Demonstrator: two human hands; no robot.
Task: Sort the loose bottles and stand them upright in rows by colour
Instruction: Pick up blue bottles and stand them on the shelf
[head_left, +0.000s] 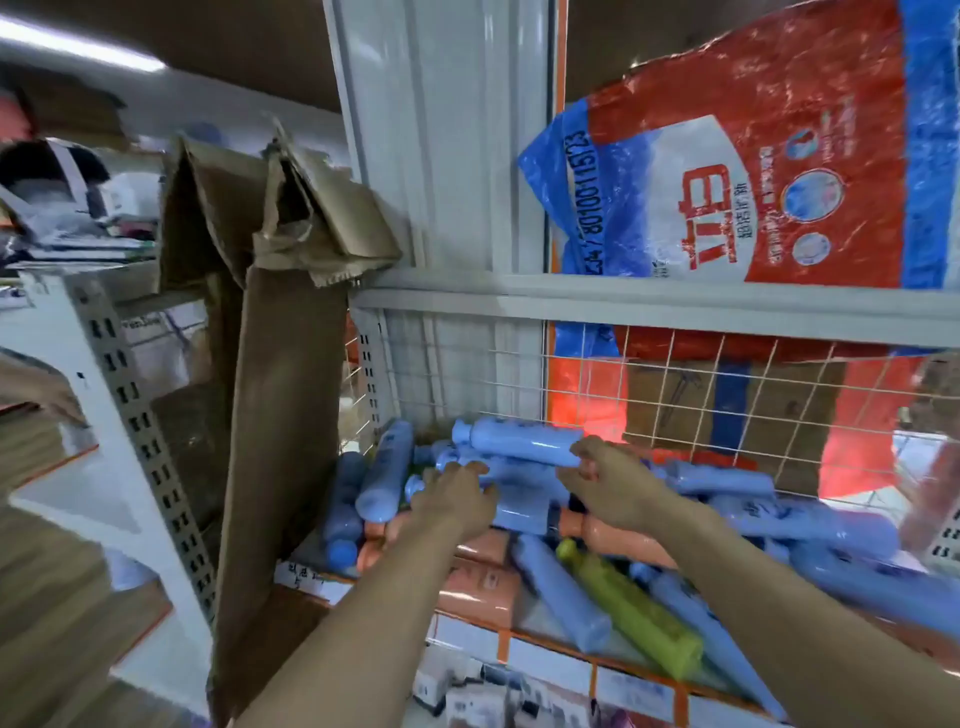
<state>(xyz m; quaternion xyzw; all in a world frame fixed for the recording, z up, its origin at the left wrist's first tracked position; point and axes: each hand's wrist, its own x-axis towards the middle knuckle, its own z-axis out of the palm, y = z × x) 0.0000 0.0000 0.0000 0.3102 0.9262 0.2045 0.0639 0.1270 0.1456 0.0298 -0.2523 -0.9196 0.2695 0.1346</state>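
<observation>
- here, a shelf (550, 647) with an orange front edge is seen, heaped with loose bottles lying on their sides; none is stood upright.
- most of the heap is made up of blue bottles (810, 525); a few orange bottles (480, 584) are lodged low at the front left, and one green bottle (631, 608) is laid slanting near the front edge.
- the right hand (610, 491) is closed on the end of the top blue bottle (519, 441), which lies crosswise at the back of the heap against the wire mesh (727, 395).
- the left hand (457, 499) is laid on the blue bottles just below it, fingers curled; whether anything is gripped cannot be told.
- a torn piece of cardboard (280, 395) is hung over the left end of the shelf.
- a red and blue sack (779, 156) is seen behind the shelf.
</observation>
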